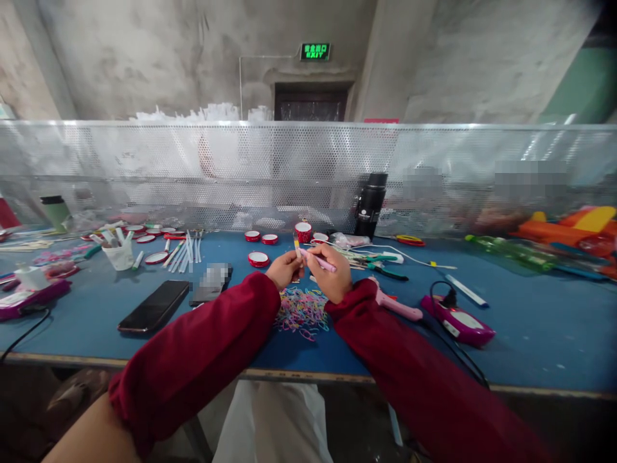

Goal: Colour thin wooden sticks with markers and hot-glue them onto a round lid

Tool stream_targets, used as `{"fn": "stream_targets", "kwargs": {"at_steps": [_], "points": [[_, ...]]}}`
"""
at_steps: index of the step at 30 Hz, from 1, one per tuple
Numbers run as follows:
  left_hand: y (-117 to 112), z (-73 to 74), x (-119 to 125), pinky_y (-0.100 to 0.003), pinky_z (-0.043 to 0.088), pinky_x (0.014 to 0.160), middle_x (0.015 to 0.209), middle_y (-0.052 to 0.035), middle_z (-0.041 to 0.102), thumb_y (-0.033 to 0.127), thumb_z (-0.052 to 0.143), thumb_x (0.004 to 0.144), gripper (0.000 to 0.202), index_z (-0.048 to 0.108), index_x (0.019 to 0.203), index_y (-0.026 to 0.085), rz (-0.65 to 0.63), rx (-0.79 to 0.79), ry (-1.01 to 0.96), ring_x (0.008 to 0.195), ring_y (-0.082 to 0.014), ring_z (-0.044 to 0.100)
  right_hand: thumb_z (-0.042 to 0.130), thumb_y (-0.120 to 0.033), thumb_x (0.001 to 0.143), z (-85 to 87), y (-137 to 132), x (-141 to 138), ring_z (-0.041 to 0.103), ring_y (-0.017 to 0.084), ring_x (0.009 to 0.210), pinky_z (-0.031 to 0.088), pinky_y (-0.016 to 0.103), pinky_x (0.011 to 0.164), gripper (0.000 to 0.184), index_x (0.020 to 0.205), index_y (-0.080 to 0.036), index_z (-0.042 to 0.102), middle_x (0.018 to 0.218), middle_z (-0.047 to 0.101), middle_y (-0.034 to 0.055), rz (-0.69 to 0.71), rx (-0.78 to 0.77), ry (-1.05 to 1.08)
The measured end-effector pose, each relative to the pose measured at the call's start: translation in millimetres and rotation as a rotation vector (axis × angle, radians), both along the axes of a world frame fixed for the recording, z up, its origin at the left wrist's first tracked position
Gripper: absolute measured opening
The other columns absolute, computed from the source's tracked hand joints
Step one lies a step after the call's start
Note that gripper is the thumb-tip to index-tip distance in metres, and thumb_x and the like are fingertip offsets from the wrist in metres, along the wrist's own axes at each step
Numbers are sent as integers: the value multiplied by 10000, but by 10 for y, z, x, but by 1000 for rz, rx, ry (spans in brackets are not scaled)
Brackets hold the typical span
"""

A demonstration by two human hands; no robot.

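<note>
My left hand (285, 269) is closed in a pinch on a small upright stick-like piece (297, 245) above the blue table (530, 328). Close beside it, my right hand (332, 273) grips a thin pink pen-like tool (318, 260) whose tip points left toward that piece. Both arms wear dark red sleeves. A heap of small coloured rubber bands (303, 312) lies on the table just under my hands.
A black phone (154, 306) lies left. Red-rimmed round lids (258, 258), white sticks (186, 254) and a white cup (119, 254) sit behind. A pink glue gun (395, 305), magenta device (457, 319), scissors (385, 269) and black flask (370, 206) stand right. A perforated metal screen (193, 167) closes the back.
</note>
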State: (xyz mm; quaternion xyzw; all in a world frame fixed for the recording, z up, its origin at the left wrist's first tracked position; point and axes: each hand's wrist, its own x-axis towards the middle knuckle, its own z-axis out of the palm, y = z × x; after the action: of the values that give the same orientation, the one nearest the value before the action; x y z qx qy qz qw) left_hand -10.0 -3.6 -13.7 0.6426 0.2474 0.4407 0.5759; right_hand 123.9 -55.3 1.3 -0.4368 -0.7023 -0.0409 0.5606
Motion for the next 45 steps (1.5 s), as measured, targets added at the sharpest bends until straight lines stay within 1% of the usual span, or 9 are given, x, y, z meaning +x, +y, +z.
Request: {"fn": "stream_targets", "kwargs": {"at_steps": [14, 20, 27, 35, 37, 39, 42, 43, 45], "points": [[-33, 36, 7, -186, 217, 381, 493, 49, 477, 367, 548, 859, 251, 486, 735, 158, 20, -20, 48, 359, -42, 341, 543, -298, 852, 5, 10, -1, 557, 156, 649, 428, 274, 612, 136, 768, -215, 609, 710, 627, 15, -43, 52, -6], [-54, 51, 4, -189, 222, 393, 498, 50, 473, 345, 533, 864, 230, 478, 741, 159, 33, -27, 62, 363, -43, 340, 544, -286, 852, 20, 4, -6, 565, 161, 665, 428, 278, 631, 129, 763, -220, 611, 711, 632, 16, -56, 66, -36], [-69, 68, -10, -186, 221, 392, 519, 45, 487, 319, 512, 870, 185, 494, 783, 155, 36, -8, 82, 372, -45, 344, 539, -292, 863, -9, 34, 13, 558, 157, 657, 421, 278, 627, 130, 776, -220, 605, 709, 631, 9, -67, 70, -53], [-57, 61, -8, -185, 219, 381, 520, 43, 491, 300, 512, 864, 171, 491, 777, 154, 34, 3, 66, 370, -46, 355, 544, -296, 864, -12, 45, 9, 572, 165, 673, 434, 288, 646, 131, 774, -221, 601, 712, 637, 11, -68, 81, -51], [-65, 73, -10, -184, 224, 384, 520, 45, 491, 314, 528, 857, 185, 489, 769, 157, 41, 2, 62, 370, -46, 359, 546, -298, 863, -9, 38, 10, 587, 172, 691, 446, 294, 663, 117, 795, -223, 605, 733, 648, 15, -68, 90, -21], [-73, 90, -13, -185, 218, 383, 519, 47, 493, 338, 542, 851, 201, 492, 773, 160, 46, -7, 63, 367, -47, 361, 528, -294, 877, -14, 32, 13, 615, 177, 726, 463, 300, 690, 110, 870, -228, 616, 786, 671, 21, -39, 90, 18], [-75, 107, -17, -183, 205, 379, 525, 46, 505, 366, 540, 855, 216, 501, 796, 162, 52, -18, 59, 365, -47, 372, 468, -288, 918, -37, 36, 21, 658, 184, 820, 485, 308, 763, 189, 1031, -240, 611, 889, 704, 31, 23, 72, 53], [-71, 107, -18, -181, 206, 380, 527, 47, 508, 367, 538, 857, 216, 505, 800, 162, 57, -16, 57, 366, -46, 376, 451, -291, 928, -46, 43, 24, 665, 188, 848, 487, 312, 781, 213, 1064, -242, 607, 915, 710, 36, 33, 64, 50], [-59, 98, -21, -177, 217, 382, 526, 48, 513, 354, 533, 865, 204, 510, 806, 161, 65, -7, 58, 368, -43, 382, 443, -301, 929, -63, 64, 29, 671, 199, 866, 493, 322, 787, 227, 1069, -243, 613, 935, 716, 43, 23, 48, 36]]}}
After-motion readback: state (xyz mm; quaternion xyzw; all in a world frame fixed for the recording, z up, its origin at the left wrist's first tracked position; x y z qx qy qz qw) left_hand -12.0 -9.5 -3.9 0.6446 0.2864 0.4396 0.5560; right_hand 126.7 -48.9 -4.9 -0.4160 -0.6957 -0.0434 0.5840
